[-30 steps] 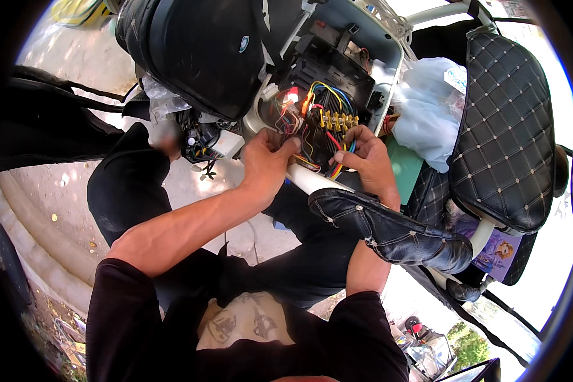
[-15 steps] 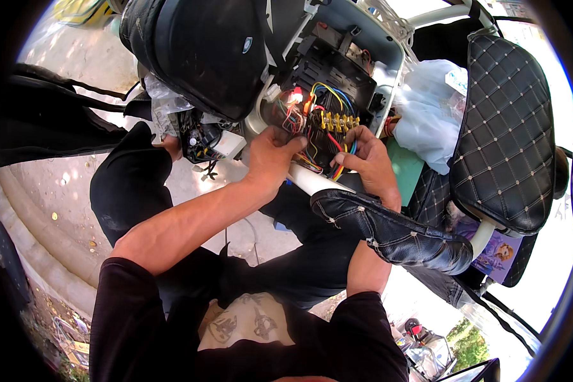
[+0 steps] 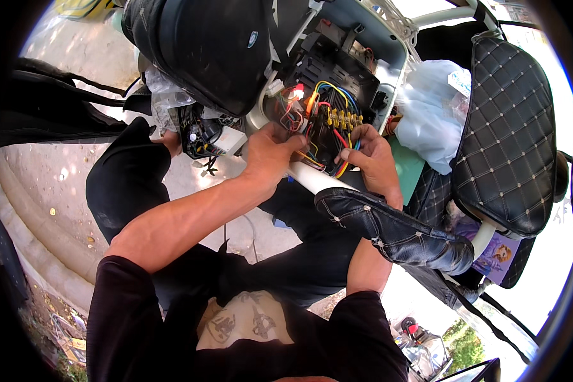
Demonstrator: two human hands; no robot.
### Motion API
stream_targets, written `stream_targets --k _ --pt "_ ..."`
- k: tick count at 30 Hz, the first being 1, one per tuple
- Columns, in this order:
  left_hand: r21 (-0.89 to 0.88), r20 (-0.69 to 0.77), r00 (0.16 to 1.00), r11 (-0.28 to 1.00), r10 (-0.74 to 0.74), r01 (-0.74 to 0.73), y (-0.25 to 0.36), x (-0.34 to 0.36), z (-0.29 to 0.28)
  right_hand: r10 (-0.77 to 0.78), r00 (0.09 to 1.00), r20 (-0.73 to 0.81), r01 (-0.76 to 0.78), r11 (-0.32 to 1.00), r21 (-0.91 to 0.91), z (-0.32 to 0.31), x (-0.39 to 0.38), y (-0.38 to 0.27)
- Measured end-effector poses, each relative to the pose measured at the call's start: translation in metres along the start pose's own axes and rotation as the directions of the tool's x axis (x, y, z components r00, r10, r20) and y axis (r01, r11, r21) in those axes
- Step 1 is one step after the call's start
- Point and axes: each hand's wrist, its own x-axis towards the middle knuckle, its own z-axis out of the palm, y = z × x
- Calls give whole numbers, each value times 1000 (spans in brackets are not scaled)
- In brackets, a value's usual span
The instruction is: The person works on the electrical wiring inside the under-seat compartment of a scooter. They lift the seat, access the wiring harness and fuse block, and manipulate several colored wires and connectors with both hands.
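Observation:
Both of my hands work at the near side of an open grey compartment (image 3: 393, 51) under a raised black seat (image 3: 204, 54). My left hand (image 3: 270, 153) is closed at a bundle of thin wires (image 3: 291, 118), thumb and finger pinched together; they seem to hold wires of that bundle. To the right, my right hand (image 3: 370, 159) pinches thick coloured wires (image 3: 342, 167), red, blue and yellow among them. These run beside a brass terminal block (image 3: 344, 119) on a black finned unit (image 3: 344, 99). The fingertips partly hide the wire ends.
A white frame tube (image 3: 315, 179) crosses just below my hands, next to a black padded armrest (image 3: 395, 232). At the right are a quilted black backrest (image 3: 506, 134) and a pale plastic bag (image 3: 430, 111). An exposed electrical assembly (image 3: 204, 137) lies left of my left hand.
The view has shifted slightly. My hands stay at the same wires, with only small finger movements; the right fingers have curled a little around the coloured wires.

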Motion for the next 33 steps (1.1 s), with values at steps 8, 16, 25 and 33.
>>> stream_targets --k 8,16,25,33 --pt "162 -114 990 985 79 -60 -10 -1 -4 5 1000 7 -4 999 -49 6 -2 -10" --pt "112 -94 988 988 119 -108 -9 0 0 -1 1000 20 2 1000 -28 7 -3 -10" --pt "243 -58 990 964 127 -109 -8 3 -4 0 1000 26 1 998 -60 7 1 -8" --pt "234 -96 986 966 135 -109 -24 6 -13 15 1000 20 -13 999 -53 8 0 -10"
